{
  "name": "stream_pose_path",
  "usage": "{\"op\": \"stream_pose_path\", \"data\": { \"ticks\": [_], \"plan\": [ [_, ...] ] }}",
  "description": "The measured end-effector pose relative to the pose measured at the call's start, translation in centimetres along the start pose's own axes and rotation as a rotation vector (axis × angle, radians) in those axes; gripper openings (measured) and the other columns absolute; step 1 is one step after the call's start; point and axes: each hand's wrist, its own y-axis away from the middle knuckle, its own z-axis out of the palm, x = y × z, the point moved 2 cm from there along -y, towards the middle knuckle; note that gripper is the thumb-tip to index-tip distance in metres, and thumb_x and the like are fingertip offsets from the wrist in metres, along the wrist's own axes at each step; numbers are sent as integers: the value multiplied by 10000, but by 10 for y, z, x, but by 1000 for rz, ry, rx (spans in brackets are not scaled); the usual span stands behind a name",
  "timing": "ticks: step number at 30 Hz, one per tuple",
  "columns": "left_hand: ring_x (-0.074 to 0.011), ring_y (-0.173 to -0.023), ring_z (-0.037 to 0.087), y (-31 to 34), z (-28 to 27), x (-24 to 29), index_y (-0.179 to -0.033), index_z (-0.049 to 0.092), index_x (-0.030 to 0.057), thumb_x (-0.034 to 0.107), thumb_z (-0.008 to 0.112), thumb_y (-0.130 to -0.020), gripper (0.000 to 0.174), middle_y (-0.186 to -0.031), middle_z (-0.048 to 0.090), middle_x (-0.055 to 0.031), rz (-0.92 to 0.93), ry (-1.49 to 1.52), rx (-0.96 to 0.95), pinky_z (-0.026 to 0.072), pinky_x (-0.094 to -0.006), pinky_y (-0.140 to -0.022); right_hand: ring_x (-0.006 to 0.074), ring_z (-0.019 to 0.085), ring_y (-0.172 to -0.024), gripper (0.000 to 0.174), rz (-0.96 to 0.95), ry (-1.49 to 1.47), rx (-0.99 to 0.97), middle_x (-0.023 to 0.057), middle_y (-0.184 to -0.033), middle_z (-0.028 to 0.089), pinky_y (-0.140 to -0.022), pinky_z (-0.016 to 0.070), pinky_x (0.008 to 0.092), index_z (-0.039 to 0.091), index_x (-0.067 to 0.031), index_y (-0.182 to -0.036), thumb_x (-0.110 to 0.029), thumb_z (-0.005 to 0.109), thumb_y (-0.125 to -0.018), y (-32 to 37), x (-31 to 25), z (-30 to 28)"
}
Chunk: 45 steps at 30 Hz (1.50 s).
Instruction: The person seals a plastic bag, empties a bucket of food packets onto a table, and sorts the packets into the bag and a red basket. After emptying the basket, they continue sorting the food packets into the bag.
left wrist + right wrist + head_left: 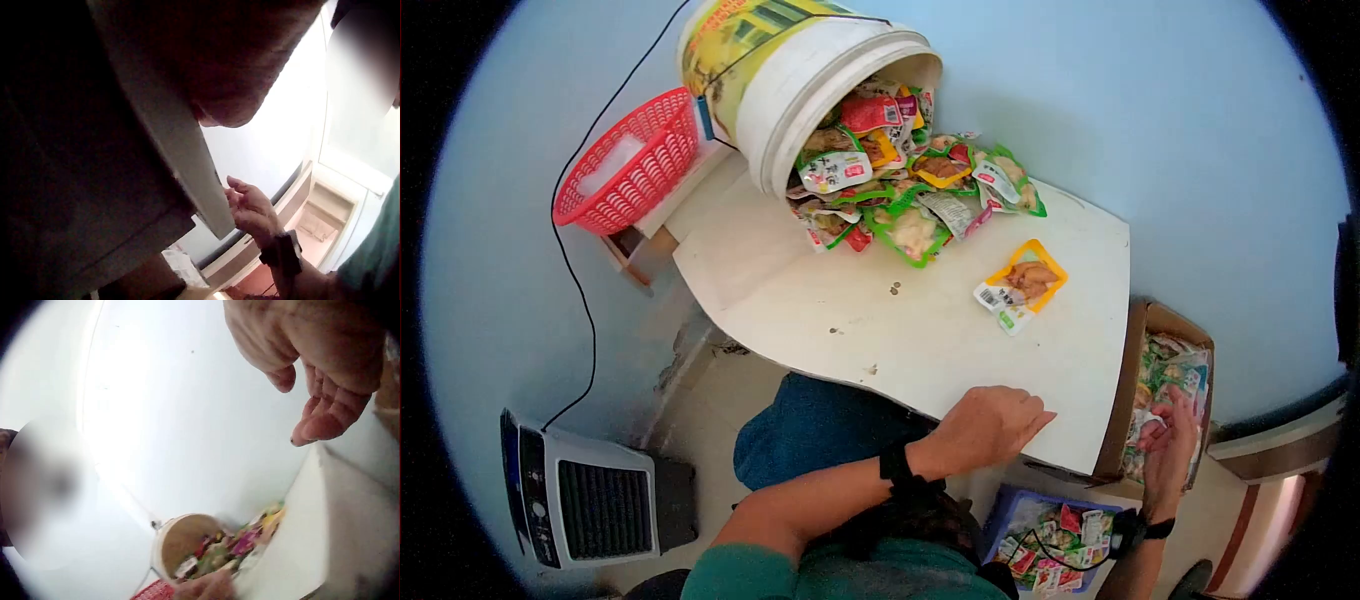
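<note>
My left hand [990, 430] is at the table's front edge with its fingers together, and no packet shows in it. It fills the top of the left wrist view as a dark shape [250, 69]. Over the cardboard box [1118, 440] of packets is my right hand [1172, 445], its fingers loosely bent; in the right wrist view this hand [319, 362] holds nothing visible. One yellow-edged packet [1032, 280] lies alone on the white table [800, 290]. Behind it, several packets [910, 232] spill from a tipped white bucket [785, 130].
Under the table's front edge stands a blue crate [992, 520] with packets. A red basket [645, 180] sits left of the bucket, and a cooler [605, 505] is on the floor at the left. A black cable [565, 250] runs down the wall.
</note>
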Motion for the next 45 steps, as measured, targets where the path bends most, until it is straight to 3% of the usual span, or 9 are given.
{"op": "stream_pose_path", "data": {
  "ticks": [8,13,17,20,23,30,33,36,45],
  "plan": [
    [-187,-556,472,13,-30,-23,-726,555,-6,216,569,-972,331,-627,528,-110,-373,461,81,426,-340,-552,215,617,-568,469,318,-316,-502,100,-883,628,-464,495,315,504,6,-1274,-382,406,-1030,75,-21,141],
    [-215,-615,549,42,-107,-48,-793,609,-25,164,605,-937,238,-701,594,-132,-360,27,344,463,-347,-603,240,624,-636,483,343,-570,-749,125,-915,641,-547,503,335,501,26,-1274,-375,377,-1037,41,-26,220],
    [-331,-889,641,75,-176,-87,-932,673,-8,157,660,-873,175,-945,674,-173,-387,-483,461,520,-400,-798,243,628,-729,501,549,-805,-646,163,-978,643,-617,518,331,498,45,-1270,-383,391,-1031,-15,-22,262],
    [-367,-1085,580,98,-212,-122,-1053,659,-10,167,691,-830,287,-1130,638,-201,-500,-685,370,489,-433,-926,241,619,-825,515,491,-1017,-832,199,-1029,633,-692,532,327,491,56,-1276,-386,395,-1029,-67,-1,264],
    [-366,-968,602,102,-230,-143,-930,661,-18,127,714,-780,215,-971,645,-182,-387,-854,383,503,-442,-849,239,602,-858,513,498,-1092,-816,196,-1022,619,-724,534,330,483,56,-1291,-378,397,-1030,-84,7,261],
    [-365,-981,642,104,-231,-181,-936,680,0,154,606,-861,187,-1054,658,-204,-751,-889,21,539,-432,-829,239,592,-842,506,519,-1014,-777,183,-987,607,-710,522,319,501,60,-1274,-367,462,-1005,-98,32,253],
    [-331,-852,635,100,-222,-168,-803,669,-11,79,612,-818,107,-859,636,-155,-652,-1057,74,555,-408,-721,235,592,-822,489,534,-1014,-830,178,-979,609,-702,522,314,519,63,-1248,-357,470,-1002,-93,27,257],
    [-323,-858,638,97,-215,-135,-803,699,14,94,624,-828,112,-852,638,-143,-614,-856,335,542,-413,-689,233,597,-797,474,523,-964,-923,172,-970,617,-692,526,314,544,69,-1210,-350,474,-1000,-88,26,260],
    [-313,-693,635,78,-178,-39,-828,707,-9,114,634,-851,145,-737,649,-172,-601,-380,460,488,-385,-641,253,688,-694,424,441,-326,-1169,156,-891,679,-588,586,325,645,47,-1022,-355,520,-974,-44,40,284]
  ]
}}
